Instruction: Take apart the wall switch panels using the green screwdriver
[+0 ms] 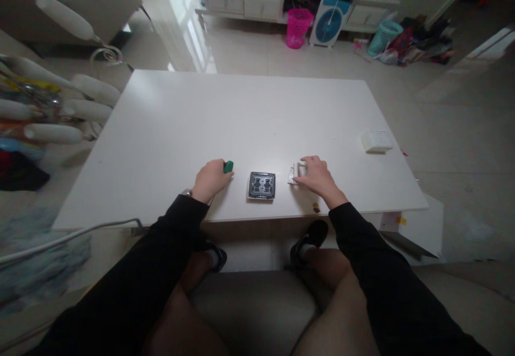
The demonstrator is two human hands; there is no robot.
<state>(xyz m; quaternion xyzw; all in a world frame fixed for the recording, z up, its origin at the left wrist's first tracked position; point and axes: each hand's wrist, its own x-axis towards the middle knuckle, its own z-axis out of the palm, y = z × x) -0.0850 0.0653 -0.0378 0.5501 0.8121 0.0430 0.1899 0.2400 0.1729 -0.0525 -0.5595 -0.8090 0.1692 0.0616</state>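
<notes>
My left hand (211, 179) is closed round a green-handled screwdriver (228, 167), whose handle end pokes out past the fingers; a thin shaft shows faintly below the hand. Between my hands a square wall switch or socket unit (262, 186) lies on the table, its black inner side facing up and a pale rim underneath. My right hand (317, 175) has thumb and fingers round a small white plastic frame (301, 169), partly hidden by the hand. Touching or just left of it is another white piece (291, 176).
The white table (241, 115) has its front edge close to my lap. Small dark and yellowish bits (316, 207) lie near that edge. A white box (377, 141) stands at the right. A grey cable (72, 238) runs in from the left, below white-padded metal arms (90, 110).
</notes>
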